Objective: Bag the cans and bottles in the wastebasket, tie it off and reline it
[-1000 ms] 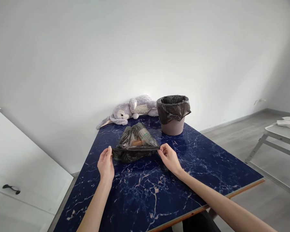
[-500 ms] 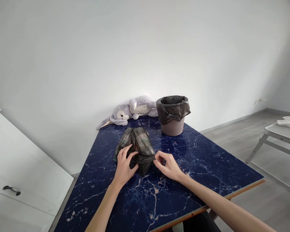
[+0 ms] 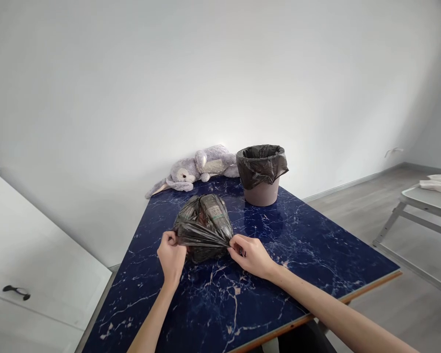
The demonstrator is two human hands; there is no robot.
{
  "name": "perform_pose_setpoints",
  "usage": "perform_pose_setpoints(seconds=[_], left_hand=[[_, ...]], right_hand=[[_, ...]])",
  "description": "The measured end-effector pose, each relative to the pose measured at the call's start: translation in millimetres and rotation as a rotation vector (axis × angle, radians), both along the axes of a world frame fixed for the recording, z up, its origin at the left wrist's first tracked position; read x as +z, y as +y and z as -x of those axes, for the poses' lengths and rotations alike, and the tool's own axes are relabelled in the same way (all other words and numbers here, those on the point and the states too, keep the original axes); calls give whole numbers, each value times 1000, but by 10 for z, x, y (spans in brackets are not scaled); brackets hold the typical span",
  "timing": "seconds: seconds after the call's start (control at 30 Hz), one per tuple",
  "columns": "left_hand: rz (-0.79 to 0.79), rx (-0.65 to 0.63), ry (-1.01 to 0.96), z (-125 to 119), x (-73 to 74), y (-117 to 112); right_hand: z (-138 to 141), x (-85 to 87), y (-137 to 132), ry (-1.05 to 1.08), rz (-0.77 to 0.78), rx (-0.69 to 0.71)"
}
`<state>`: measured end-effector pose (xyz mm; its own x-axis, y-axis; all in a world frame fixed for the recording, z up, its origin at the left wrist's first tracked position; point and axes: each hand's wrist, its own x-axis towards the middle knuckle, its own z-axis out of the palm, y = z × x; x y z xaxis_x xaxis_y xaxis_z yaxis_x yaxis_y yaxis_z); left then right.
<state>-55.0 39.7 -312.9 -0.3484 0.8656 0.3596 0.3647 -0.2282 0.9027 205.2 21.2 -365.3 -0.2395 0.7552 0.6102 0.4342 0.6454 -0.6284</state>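
Note:
A filled black garbage bag (image 3: 211, 215) lies on the blue marbled table (image 3: 206, 314); what is inside shows only dimly through the thin plastic. My left hand (image 3: 172, 257) is closed on the bag's near left edge. My right hand (image 3: 250, 255) pinches the bag's gathered plastic at the right. Between the two hands the plastic is stretched into taut folds. The bag's far side rests on the tabletop.
Behind the bag to the right stands a trash bin (image 3: 261, 193) lined with black plastic. A grey plush rabbit (image 3: 202, 169) lies by the wall. At the left is a white cabinet (image 3: 33, 264), at the right a folding table (image 3: 431, 198) with white cloth on it.
My left hand, open over the bag before, has moved left and closed on its edge, pulling the plastic taut. My right hand keeps its pinch and has shifted slightly left.

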Motion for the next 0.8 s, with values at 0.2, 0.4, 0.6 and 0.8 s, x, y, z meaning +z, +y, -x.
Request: perform_pose_setpoints(seconds=[0.2,0.4,0.6,0.8], left_hand=[[7,-202,-30,-65,-29,44],[13,-277,89,-255,-61,-49],[134,-285,103,-269,-95,-61],[211,-318,162,-266,-132,-13]], right_hand=[[-4,76,-22,71,8,39],[-13,184,-53,156,26,173],[-14,158,-24,194,63,169],[-6,125,9,303,163,169]])
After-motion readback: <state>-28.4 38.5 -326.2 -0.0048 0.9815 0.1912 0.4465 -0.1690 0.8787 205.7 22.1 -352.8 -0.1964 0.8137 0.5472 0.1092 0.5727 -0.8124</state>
